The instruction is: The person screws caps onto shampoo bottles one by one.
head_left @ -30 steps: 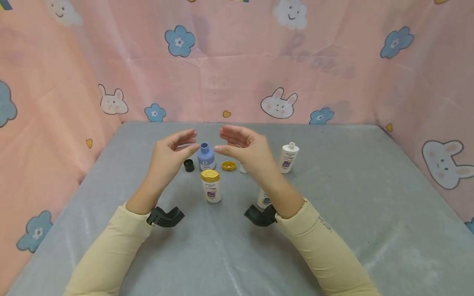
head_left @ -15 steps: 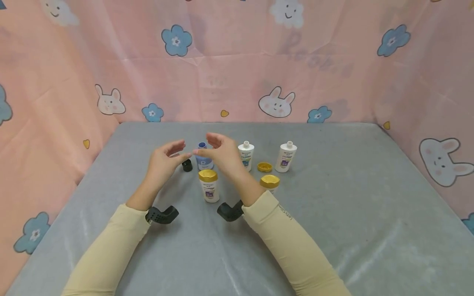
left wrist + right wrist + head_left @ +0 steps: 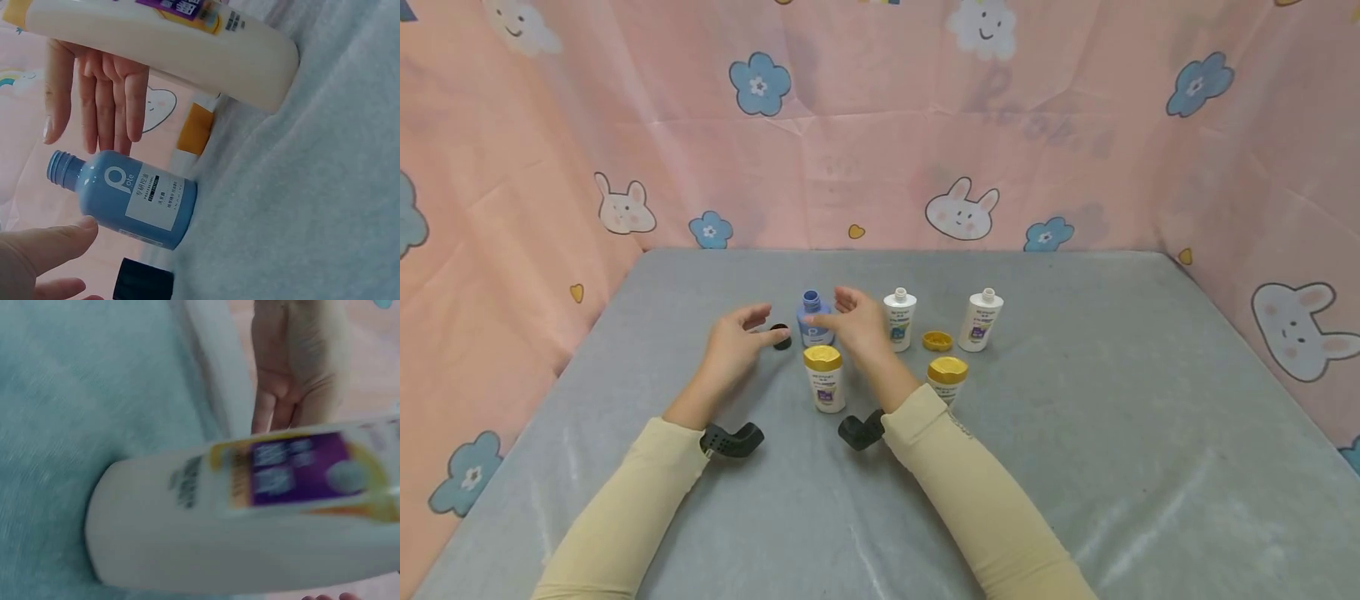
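Note:
A blue bottle [image 3: 814, 334] without a cap stands upright between my two hands. My left hand [image 3: 733, 343] is to its left, thumb extended over the black cap [image 3: 782, 341] in the head view. In the left wrist view, that thumb's tip overlaps the blue bottle's [image 3: 140, 200] side. My right hand [image 3: 863, 327] is on the other side, fingers relaxed and thumb reaching across the bottle's front in the head view. Neither hand grips anything. Just in front stands a white bottle with a gold cap [image 3: 826, 385], which fills much of the right wrist view.
Two uncapped white bottles, one on the left [image 3: 900, 320] and one on the right [image 3: 980, 322], stand to the right. A loose gold cap [image 3: 937, 341] lies between them. Another gold-capped white bottle [image 3: 947, 373] stands beside my right forearm. A pink patterned curtain [image 3: 850, 150] hangs behind the grey-covered table [image 3: 1112, 400].
My right hand has moved left and down, away from the white bottles towards the blue bottle. My left hand has lowered and shifted slightly left. Bottles and caps have stayed put.

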A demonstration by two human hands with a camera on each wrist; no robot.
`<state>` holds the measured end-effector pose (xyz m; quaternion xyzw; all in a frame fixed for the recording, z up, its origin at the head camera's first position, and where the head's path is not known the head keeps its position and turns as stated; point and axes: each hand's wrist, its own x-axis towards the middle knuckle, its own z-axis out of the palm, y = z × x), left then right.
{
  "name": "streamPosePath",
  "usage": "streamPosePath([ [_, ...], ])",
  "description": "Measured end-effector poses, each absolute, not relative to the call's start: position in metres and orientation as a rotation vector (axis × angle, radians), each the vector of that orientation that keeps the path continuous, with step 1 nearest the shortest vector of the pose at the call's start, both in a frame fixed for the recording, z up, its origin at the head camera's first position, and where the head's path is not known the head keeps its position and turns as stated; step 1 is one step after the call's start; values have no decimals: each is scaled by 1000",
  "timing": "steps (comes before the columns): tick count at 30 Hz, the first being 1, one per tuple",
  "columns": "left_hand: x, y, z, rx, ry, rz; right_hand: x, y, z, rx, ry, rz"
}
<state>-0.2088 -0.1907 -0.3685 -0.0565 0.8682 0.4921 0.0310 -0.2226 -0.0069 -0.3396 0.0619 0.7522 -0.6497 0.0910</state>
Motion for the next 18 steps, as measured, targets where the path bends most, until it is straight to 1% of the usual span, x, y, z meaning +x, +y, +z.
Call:
streamPosePath([
  [9,-210,-191,-375,-185,2600,1529,-232,-13,-362,98,2256,-1881],
  [18,-216,-189,-380,-187,2589,1565,-237,-17,-369,78,2280,-1856],
])
